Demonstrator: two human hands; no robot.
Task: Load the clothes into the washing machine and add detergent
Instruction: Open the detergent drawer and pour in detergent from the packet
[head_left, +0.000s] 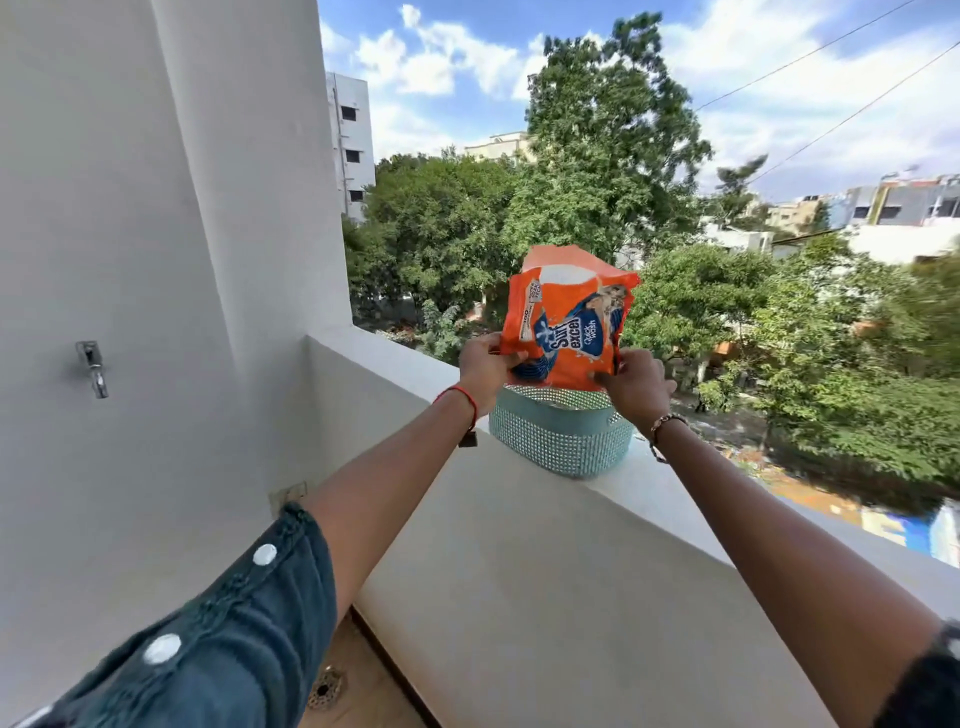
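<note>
Both arms reach over the balcony parapet, holding an orange detergent packet upright, its top gaping open. The left hand pinches the packet's lower edge at eight o'clock, the right hand at four o'clock. Just below, at six o'clock, a teal woven basket sits on the parapet. A metal tap juts from the white wall at nine o'clock.
</note>
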